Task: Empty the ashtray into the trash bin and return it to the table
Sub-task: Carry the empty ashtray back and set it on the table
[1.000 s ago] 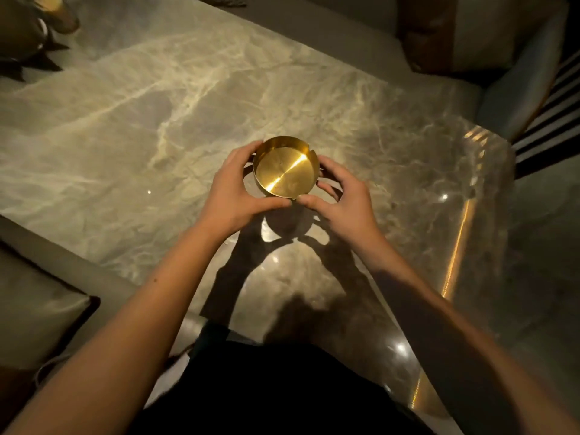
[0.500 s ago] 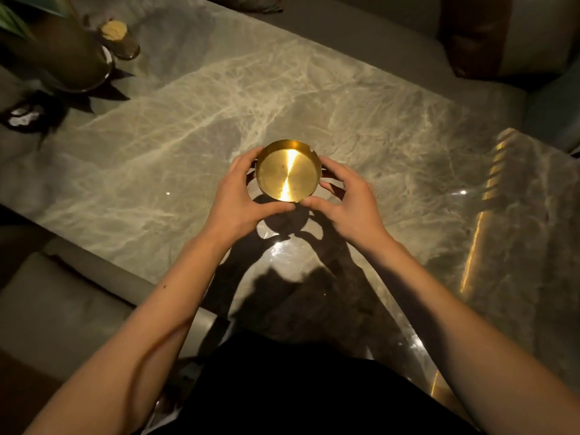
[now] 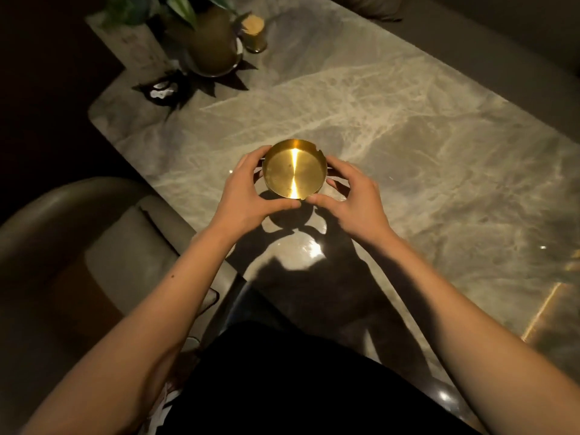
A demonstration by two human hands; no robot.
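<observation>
Left hand [image 3: 243, 196] and right hand [image 3: 354, 202] cup the brass ashtray [image 3: 294, 173] from either side, fingers curled round its wall, thumbs at the near rim. It sits over the marble table [image 3: 423, 158]; contact with the surface unclear. Far corner: a vase [image 3: 213, 45], dim.

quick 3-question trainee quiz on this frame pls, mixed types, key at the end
1. True or false: only the left hand touches the brass ashtray.
2. Multiple choice: the ashtray's bowl looks A) full of butts, B) essentially empty, C) covered by a lid.
3. Fill in: the vase with leaves stands at the far ____ corner of the marble table.

Key: 1 false, the right hand grips it too. 2 B. 3 left.
</observation>
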